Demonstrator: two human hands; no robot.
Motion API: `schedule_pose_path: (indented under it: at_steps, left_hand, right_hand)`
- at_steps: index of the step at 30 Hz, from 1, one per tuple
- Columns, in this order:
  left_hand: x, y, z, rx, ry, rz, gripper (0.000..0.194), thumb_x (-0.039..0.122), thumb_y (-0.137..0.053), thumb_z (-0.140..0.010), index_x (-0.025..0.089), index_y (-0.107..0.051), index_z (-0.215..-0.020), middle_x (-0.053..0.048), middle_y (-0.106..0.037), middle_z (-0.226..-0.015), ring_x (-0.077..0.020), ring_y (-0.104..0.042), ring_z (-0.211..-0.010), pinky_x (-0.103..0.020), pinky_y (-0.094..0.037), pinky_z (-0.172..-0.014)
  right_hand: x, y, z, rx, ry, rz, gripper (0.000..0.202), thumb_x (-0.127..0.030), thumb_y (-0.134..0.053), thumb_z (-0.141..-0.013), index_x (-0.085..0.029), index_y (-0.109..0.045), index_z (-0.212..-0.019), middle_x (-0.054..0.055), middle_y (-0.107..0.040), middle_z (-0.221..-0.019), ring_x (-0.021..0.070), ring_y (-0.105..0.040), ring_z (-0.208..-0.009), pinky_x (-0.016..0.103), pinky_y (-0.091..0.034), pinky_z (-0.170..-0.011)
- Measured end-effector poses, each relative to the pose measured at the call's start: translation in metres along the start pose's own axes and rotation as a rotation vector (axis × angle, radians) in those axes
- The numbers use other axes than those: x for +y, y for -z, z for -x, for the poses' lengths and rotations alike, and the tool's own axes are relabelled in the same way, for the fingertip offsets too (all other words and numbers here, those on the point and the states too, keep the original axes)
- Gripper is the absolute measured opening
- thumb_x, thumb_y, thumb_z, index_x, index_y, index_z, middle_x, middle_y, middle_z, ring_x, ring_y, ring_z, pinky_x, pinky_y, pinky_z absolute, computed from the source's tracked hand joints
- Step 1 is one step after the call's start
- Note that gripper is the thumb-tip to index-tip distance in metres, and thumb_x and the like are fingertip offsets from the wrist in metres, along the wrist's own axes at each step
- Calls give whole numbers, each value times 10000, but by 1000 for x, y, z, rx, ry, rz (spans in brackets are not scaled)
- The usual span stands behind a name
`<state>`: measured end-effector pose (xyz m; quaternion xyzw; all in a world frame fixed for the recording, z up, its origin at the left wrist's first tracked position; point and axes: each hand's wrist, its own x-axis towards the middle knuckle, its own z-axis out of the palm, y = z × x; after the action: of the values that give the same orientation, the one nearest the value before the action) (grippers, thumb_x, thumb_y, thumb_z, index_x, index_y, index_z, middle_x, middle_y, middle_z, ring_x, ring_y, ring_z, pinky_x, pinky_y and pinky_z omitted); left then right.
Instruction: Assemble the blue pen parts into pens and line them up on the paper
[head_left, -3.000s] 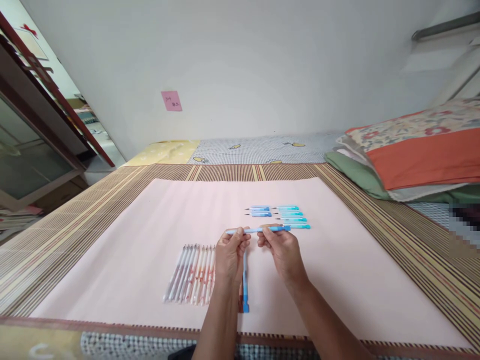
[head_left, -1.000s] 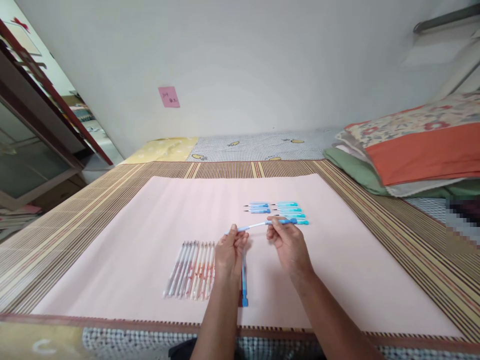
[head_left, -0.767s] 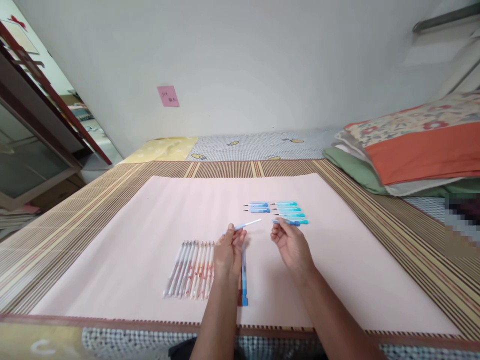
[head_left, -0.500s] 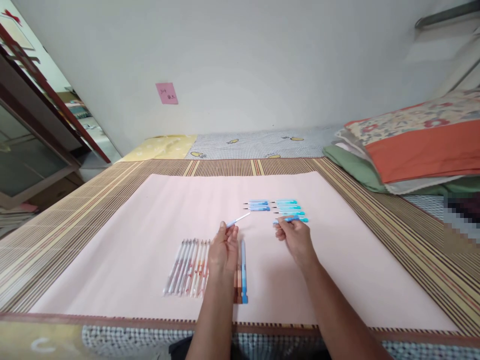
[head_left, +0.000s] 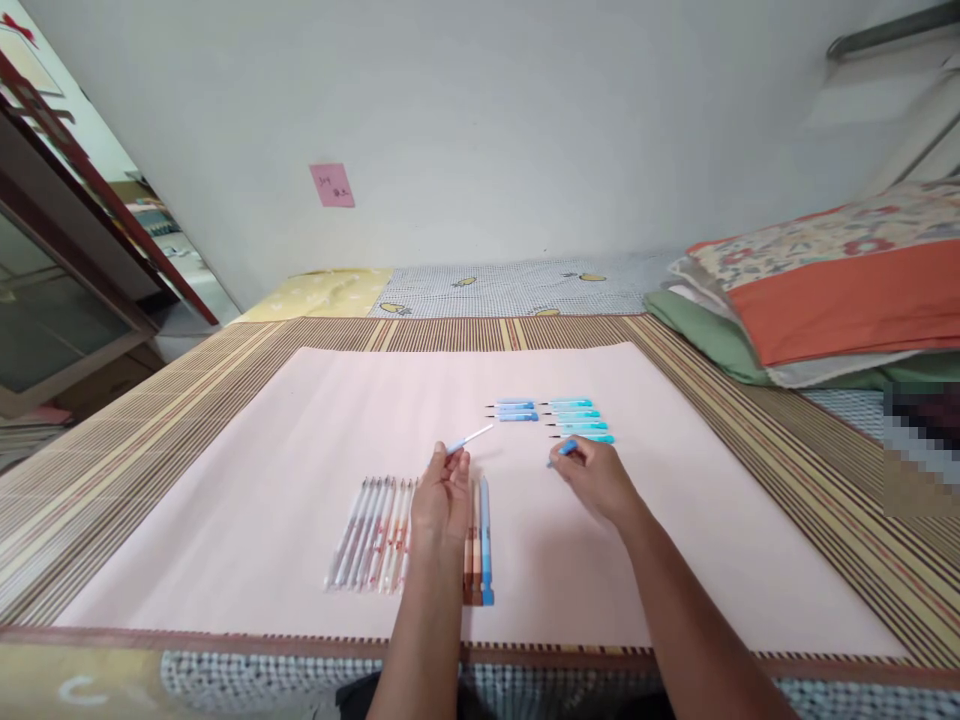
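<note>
1. Pen half: above the sheet, tilted, white end up and to the right. Left hand has it pinched between fingers.
2. Blue half: apart from the pen half, in right hand, fingers gripping it, lower end pointing down-left.
3. Teal pieces: on sheet, just beyond right hand, dark tips left. Blue pieces beside them, same direction.
4. Clear pens: side by side, left of left forearm. Brown pens and blue pen right of it.
5. Sheet lies on striped mat.
</note>
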<state>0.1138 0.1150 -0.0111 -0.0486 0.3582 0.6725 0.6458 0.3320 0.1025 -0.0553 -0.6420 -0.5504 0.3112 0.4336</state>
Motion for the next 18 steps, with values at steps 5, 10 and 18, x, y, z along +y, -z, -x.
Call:
schedule_pose_path:
  at_steps: [5, 10, 18]
  left_hand:
    - [1, -1, 0, -4, 3, 9, 249, 70, -542, -978, 60, -625, -743, -54, -658, -629, -80, -664, -567, -145, -599, -595]
    - [1, 1, -1, -6, -5, 12, 237, 67, -548, -973, 63, -625, -749, -54, -659, -640, -82, -664, -572, -143, -596, -593]
    - [2, 3, -4, -18, -17, 6, 235, 66, -545, -973, 76, -621, -751, -42, -650, -639, -74, -656, -570, -132, -591, -597]
  right_hand:
    - [12, 13, -3, -85, -115, 27, 198, -371, -684, -722, -197, -715, -812, 0, -636, -627, 169, -543, -579, 287, -396, -549]
    - [1, 26, 0, 11, -15, 273, 147, -312, -711, -706, -210, -720, -811, 75, -739, -949, 266, -642, -915, 369, -466, -783]
    - [-54, -41, 39, -451, 280, 289, 83, -122, -628, -798, -198, -657, -814, 23, -649, -875, 167, -604, -788, 277, -425, -731]
